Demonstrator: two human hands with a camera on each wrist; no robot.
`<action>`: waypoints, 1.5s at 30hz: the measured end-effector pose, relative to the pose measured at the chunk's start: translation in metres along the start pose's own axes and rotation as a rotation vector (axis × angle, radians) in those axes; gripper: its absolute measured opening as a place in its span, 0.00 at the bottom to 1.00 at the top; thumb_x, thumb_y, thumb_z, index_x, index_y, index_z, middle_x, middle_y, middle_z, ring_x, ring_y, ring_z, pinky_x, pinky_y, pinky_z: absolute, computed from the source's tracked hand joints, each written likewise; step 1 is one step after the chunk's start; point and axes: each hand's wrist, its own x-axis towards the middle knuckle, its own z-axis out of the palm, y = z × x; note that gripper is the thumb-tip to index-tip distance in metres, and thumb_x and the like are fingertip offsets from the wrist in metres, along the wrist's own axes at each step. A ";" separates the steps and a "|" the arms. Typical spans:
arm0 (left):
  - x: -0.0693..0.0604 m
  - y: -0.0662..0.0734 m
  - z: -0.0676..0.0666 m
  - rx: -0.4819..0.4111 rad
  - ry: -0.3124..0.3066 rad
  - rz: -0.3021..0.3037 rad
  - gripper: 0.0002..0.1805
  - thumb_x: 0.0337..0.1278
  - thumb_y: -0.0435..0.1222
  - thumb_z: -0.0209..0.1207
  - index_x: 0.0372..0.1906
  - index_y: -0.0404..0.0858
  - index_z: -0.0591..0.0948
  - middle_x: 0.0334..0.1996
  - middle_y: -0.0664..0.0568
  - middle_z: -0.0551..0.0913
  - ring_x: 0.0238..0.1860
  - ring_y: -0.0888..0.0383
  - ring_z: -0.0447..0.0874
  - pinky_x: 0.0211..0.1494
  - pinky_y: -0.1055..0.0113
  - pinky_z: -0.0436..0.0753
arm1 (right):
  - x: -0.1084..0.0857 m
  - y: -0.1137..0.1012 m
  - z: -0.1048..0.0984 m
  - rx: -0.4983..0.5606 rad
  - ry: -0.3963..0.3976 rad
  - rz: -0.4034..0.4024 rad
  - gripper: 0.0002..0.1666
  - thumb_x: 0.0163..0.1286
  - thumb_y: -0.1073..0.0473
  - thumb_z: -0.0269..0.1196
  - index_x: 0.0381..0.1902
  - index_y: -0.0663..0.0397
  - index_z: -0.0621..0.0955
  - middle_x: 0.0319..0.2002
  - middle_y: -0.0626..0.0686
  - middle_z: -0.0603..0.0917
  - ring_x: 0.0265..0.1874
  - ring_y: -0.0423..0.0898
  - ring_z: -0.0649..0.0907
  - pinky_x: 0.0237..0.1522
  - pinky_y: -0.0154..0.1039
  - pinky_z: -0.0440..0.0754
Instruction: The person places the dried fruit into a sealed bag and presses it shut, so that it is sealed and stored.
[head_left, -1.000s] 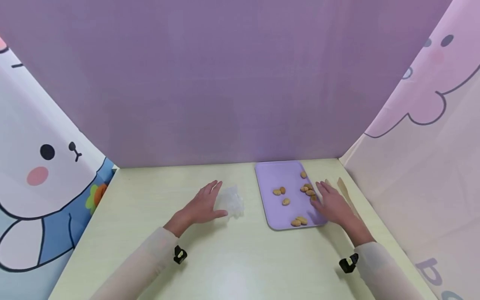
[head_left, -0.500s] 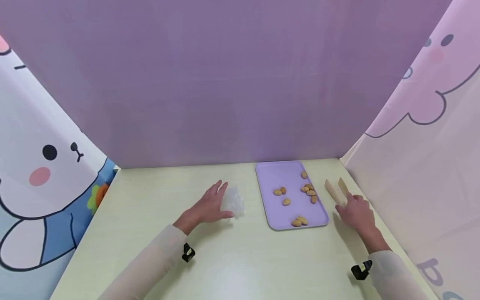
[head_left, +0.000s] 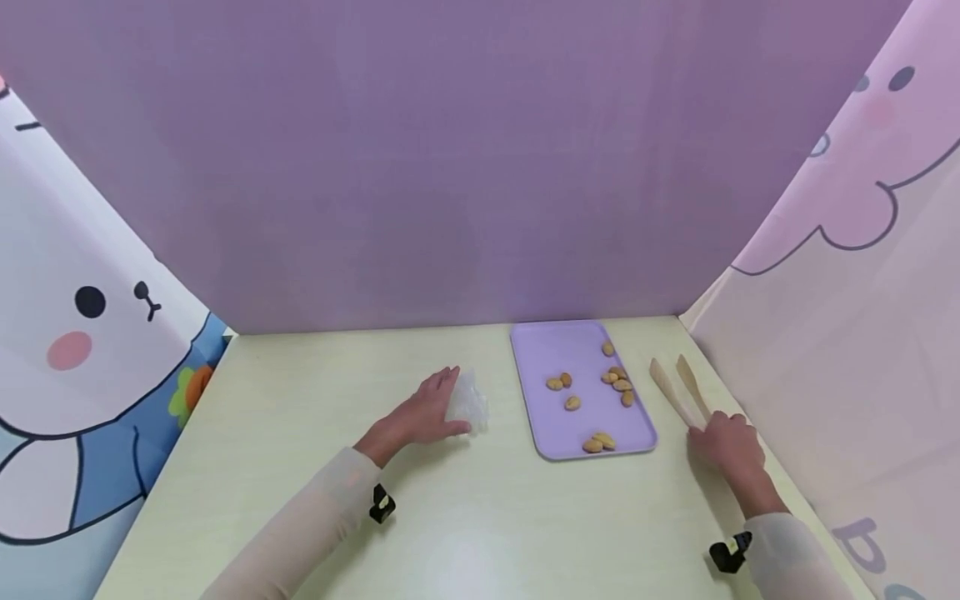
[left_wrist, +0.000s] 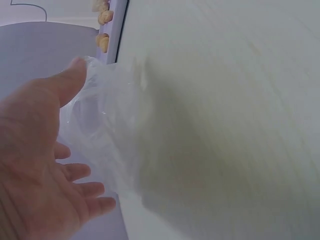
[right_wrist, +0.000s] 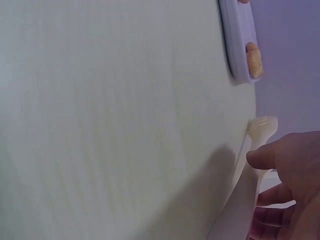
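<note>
My left hand (head_left: 426,412) is held beside a crumpled clear plastic bag (head_left: 469,405), thumb apart from the fingers. In the left wrist view the bag (left_wrist: 107,127) stands loosely past the thumb and extended fingers, which are not closed round it; whether they touch cannot be told. At the right, my right hand (head_left: 729,450) holds a pair of wooden tongs (head_left: 667,387) near its rear end, its two arms spread in a V pointing away. The right wrist view has the thumb along one arm of the tongs (right_wrist: 237,210) and fingers curled at the other side.
Between the hands lies a purple tray (head_left: 543,346) with several tan nuts (head_left: 572,403) scattered in it. The pale tabletop (head_left: 480,533) ends at a purple back wall (head_left: 420,208), with printed cloth panels on both sides.
My right hand has moved from over the tray's right edge to the tongs, gripped them and slid slightly nearer. My left hand has moved a little right, closer to the plastic bag.
</note>
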 end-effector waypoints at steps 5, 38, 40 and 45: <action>0.000 0.001 0.002 -0.026 -0.006 -0.016 0.54 0.64 0.53 0.64 0.82 0.34 0.48 0.79 0.35 0.54 0.79 0.37 0.52 0.77 0.43 0.64 | -0.001 0.001 0.000 0.011 -0.002 -0.004 0.30 0.70 0.48 0.52 0.45 0.77 0.73 0.38 0.72 0.72 0.32 0.63 0.75 0.22 0.49 0.74; 0.000 0.003 -0.010 -0.032 0.088 -0.028 0.54 0.61 0.48 0.65 0.82 0.39 0.46 0.76 0.36 0.59 0.75 0.39 0.61 0.69 0.44 0.75 | 0.013 -0.007 -0.004 0.103 0.203 -0.258 0.29 0.75 0.49 0.52 0.47 0.76 0.76 0.30 0.65 0.83 0.28 0.59 0.81 0.27 0.53 0.77; 0.000 0.003 -0.011 -0.048 0.095 -0.040 0.54 0.61 0.48 0.65 0.83 0.40 0.46 0.75 0.36 0.58 0.74 0.39 0.61 0.68 0.43 0.76 | 0.011 -0.014 -0.007 0.102 0.207 -0.293 0.29 0.75 0.49 0.53 0.49 0.76 0.77 0.32 0.66 0.84 0.29 0.60 0.82 0.30 0.55 0.78; 0.002 0.000 -0.014 -0.057 0.115 -0.047 0.54 0.61 0.48 0.65 0.82 0.40 0.46 0.75 0.37 0.58 0.72 0.41 0.66 0.68 0.44 0.76 | 0.010 -0.032 -0.012 0.089 0.217 -0.374 0.33 0.77 0.47 0.55 0.58 0.77 0.76 0.44 0.73 0.86 0.41 0.71 0.84 0.42 0.64 0.81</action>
